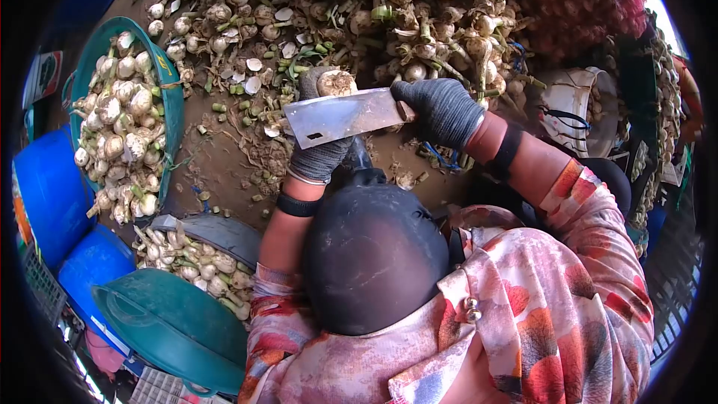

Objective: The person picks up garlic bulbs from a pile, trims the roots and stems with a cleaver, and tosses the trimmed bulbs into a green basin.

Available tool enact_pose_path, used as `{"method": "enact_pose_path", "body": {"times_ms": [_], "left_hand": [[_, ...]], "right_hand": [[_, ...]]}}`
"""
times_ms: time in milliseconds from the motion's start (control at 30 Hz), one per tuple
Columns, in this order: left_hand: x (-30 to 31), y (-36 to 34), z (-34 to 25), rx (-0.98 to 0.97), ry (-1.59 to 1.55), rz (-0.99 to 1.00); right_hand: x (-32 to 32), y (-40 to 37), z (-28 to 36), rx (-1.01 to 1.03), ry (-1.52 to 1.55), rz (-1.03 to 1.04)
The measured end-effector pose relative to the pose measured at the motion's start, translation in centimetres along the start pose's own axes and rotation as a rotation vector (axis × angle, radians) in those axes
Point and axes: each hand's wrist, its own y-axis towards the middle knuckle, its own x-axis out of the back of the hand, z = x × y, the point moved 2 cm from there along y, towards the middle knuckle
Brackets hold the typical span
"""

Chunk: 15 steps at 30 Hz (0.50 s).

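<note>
My right hand [443,111], in a dark grey glove, is closed round the handle of a wide cleaver. The cleaver's blade [340,116] reaches leftward, its edge beside a large garlic bulb [336,83]. My left hand [321,158], gloved in grey too, is partly hidden behind the blade; its fingers are wrapped at the left side of the bulb. Below both hands is a dark rounded covering [374,254] over my knee or lap. Cut stems and peel pieces [253,84] lie on the brown ground past the blade.
A big heap of garlic with stems [419,0] spreads across the top. At left are a green basket of bulbs [120,120], blue tubs [51,187], a grey container of bulbs [224,236] and a green basin [172,322]. A red net sack [580,0] and white bucket [572,105] stand right.
</note>
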Motion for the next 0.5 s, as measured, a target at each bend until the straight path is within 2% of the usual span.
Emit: {"method": "enact_pose_path", "body": {"times_ms": [67, 167, 400, 433, 500], "left_hand": [[-0.2, -0.6, 0.3, 0.038, -0.001, 0.025], [-0.2, -1.6, 0.4, 0.087, -0.008, -0.001], [0.1, -3.2, 1.1, 0.131, -0.033, -0.253], [0.5, -3.3, 1.2, 0.1, 0.092, -0.24], [1.2, -3.0, 0.7, 0.147, 0.11, -0.187]], "right_hand": [[-1.4, -0.1, -0.7, -0.039, -0.009, 0.011], [-2.5, -0.3, -0.7, 0.007, 0.024, -0.082], [-4.0, 0.2, 1.1, -0.011, 0.126, -0.078], [-4.1, 0.3, 1.2, -0.013, 0.123, -0.08], [-3.8, 0.4, 1.9, -0.054, 0.1, -0.06]]}}
